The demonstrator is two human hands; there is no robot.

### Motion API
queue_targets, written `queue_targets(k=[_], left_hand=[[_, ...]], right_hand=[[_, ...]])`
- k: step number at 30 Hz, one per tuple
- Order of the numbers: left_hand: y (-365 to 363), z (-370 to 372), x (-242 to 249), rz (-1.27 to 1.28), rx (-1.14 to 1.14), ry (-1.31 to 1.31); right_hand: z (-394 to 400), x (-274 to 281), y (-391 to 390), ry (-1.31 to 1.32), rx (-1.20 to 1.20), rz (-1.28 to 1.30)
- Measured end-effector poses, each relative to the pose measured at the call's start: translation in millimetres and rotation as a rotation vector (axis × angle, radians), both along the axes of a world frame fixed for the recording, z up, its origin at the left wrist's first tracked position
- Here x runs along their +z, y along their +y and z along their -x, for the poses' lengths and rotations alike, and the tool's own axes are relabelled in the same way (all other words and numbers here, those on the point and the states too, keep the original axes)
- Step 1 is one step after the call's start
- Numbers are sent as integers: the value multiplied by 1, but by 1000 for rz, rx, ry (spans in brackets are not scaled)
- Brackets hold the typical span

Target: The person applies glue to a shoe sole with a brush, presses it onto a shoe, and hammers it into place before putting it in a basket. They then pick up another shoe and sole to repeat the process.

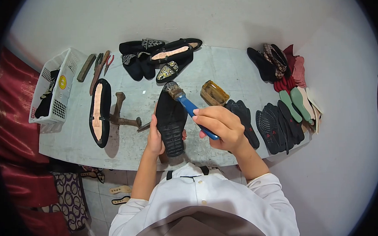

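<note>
My left hand [157, 138] is closed around a black shoe sole [170, 123], its ridged heel end toward me. Part of that hand is hidden behind the sole. In my right hand [223, 127] is a brush with a blue handle [190, 107]; the fingers wrap round the handle. The brush's bristles [174, 90] touch the toe end of the sole. Just right of the brush sits an amber-stained glue container [214, 93]. Left of the sole, a shoe upper with a pale insole board [99, 113] lies bottom up beside a hammer-like iron tool [123, 116].
Several black shoes [136, 67] lie at the back. A white basket [63, 87] stands at the left, with pliers [109, 64] and other hand tools near it. Black soles [271, 129], green insoles [297, 102] and red pieces [297, 71] are stacked at the right.
</note>
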State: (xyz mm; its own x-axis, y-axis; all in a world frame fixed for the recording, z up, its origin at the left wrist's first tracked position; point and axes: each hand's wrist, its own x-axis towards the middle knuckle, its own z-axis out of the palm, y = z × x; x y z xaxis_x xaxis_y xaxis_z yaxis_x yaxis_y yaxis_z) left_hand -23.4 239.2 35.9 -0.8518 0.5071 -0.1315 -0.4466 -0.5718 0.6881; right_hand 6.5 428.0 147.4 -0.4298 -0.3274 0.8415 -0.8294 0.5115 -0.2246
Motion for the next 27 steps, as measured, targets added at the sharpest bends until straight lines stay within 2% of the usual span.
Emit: queue_targets(k=[3,5,9,12,17,20,27], left_hand=[[-4,3,-6,-12,-69,54],[-2,2,-10,1,-35,17],[-4,1,-14,-51,-107,21],[1,-2,-12,-16,-16,16],[-2,2,-20,-55,-54,-49],[0,1,-14,-44,-55,-21],[3,4,-13,20,-34,7]], right_hand=[[-1,-2,2,-49,-25,13],[-7,-3,3,-94,-40,55],[1,-6,2,-11,-37,55],[-1,-5,0,-19,-68,39],[-10,-3,6,-117,-71,104],[-2,-7,3,32,-76,98],[-12,-6,8,-96,-33,25]])
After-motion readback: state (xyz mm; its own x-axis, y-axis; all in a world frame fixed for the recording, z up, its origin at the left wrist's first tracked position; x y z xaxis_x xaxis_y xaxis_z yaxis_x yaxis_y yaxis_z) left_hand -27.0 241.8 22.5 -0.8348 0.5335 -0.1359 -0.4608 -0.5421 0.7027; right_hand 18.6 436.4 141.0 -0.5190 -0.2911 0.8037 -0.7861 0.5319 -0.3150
